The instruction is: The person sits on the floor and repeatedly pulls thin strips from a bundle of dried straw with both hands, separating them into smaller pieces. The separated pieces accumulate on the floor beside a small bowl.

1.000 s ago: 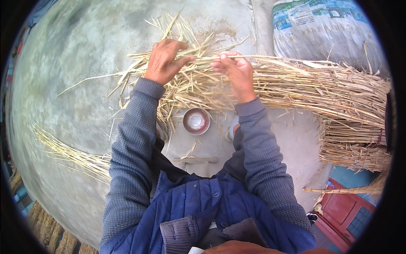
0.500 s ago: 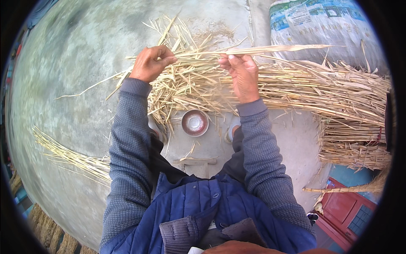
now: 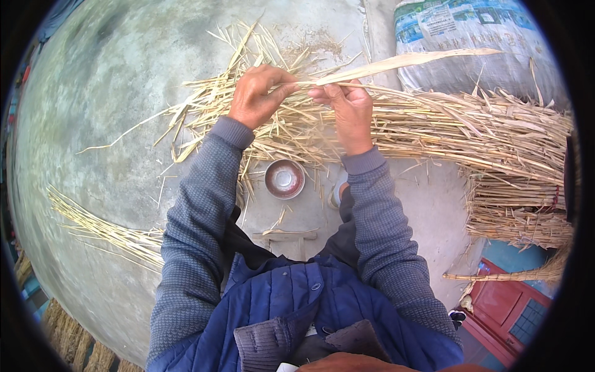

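My left hand (image 3: 255,97) is closed in a pinch at the near end of a dry straw-coloured stalk (image 3: 304,83), above a heap of loose straw strips (image 3: 211,102). Close by on the right, my right hand (image 3: 353,118) grips the same stalk between thumb and fingers. From between the hands a broad, pale dry leaf (image 3: 415,60) slants out to the right, its tip over a stuffed sack. Whether the leaf is still joined to the stalk, I cannot tell. Beyond the right hand the stalk merges visually with a large pile of reed stalks (image 3: 434,127).
A small reddish-brown bowl (image 3: 285,180) stands on the concrete floor (image 3: 99,124) between my feet. At the left lies a thin bunch of stalks (image 3: 111,229). The white and blue sack (image 3: 471,62) sits far right. Tied bundles (image 3: 520,226) and a red door (image 3: 508,304) are lower right.
My left hand has moved right, nearer my right hand, which has shifted slightly left. The broad leaf has separated upward from the stalk and now slants more steeply.
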A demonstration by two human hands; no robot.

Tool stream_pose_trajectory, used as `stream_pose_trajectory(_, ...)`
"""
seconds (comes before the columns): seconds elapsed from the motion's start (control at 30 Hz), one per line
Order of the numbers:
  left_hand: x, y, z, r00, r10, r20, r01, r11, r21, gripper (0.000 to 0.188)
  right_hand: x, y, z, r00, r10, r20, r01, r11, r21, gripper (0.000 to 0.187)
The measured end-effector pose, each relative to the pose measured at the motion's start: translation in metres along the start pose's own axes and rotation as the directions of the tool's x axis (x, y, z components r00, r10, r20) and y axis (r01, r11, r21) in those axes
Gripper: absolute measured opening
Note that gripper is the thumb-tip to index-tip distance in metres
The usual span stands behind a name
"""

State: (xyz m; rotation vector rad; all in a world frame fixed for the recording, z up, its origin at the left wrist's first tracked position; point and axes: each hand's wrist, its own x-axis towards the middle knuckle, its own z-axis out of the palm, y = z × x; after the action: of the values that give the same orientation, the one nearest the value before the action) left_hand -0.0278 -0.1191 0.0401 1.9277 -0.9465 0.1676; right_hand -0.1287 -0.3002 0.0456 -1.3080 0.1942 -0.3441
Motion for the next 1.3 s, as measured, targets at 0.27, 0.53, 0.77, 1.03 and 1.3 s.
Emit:
stream_pose_trajectory(0.27,-0.003,0.007,-0.001,0.972,-0.234,-0.018,0.226,0.952,-0.209,0.015,-0.002,-0.005,0.007,0.995,0.093,-0.029,-0.092,0.995,0.039,0.017)
stream_pose_trajectory(0.53,0.002,0.011,-0.005,0.956,-0.173,-0.236,0.155,0.984,-0.092,0.009,-0.001,0.003,-0.004,0.968,0.198,-0.152,-0.18,0.976,0.125,0.02)
stream_pose_trajectory(0.77,0.01,-0.032,-0.069,0.85,-0.356,-0.389,0.478,0.832,0.282,0.029,0.003,0.005,-0.019,0.967,0.226,-0.116,-0.216,0.972,0.097,0.022)
stream_pose_trajectory(1.03,-0.003,-0.007,-0.009,0.981,-0.079,0.179,0.057,0.99,0.127,0.018,0.005,0.014,0.0,0.978,0.21,0.008,-0.209,0.966,0.152,0.025)
stream_pose_trajectory(1.3,-0.005,-0.018,-0.045,0.884,-0.392,0.255,0.373,0.92,0.123,0.022,0.007,0.002,-0.015,0.972,0.222,-0.08,-0.201,0.956,0.215,0.024)
